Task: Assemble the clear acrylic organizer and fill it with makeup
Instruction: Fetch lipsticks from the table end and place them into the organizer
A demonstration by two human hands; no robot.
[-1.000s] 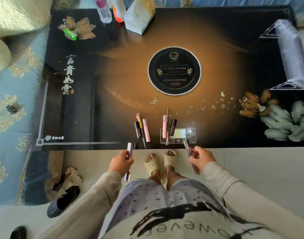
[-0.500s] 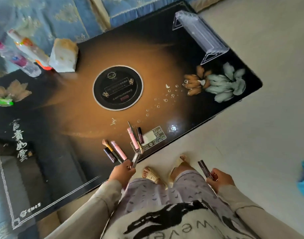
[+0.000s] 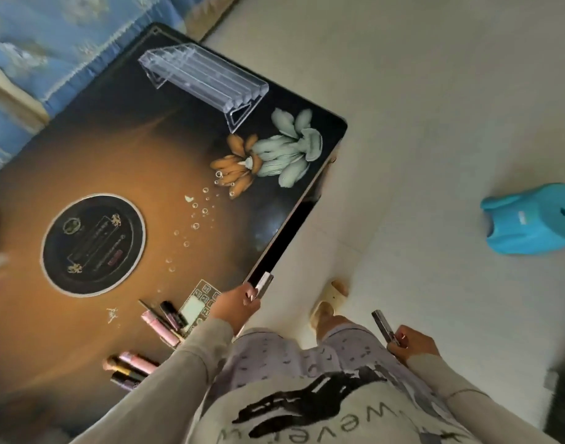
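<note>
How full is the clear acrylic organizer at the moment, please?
Empty: the organizer shows only clear tiers, and the makeup tubes lie on the table.

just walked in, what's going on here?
A person stands at a low table, one slim makeup tube in each hand: the left hand grips a silvery tube, the right hand a dark tube. The clear organizer sits at the table's far corner, no makeup visible in it. More makeup lies along the near edge.
</note>
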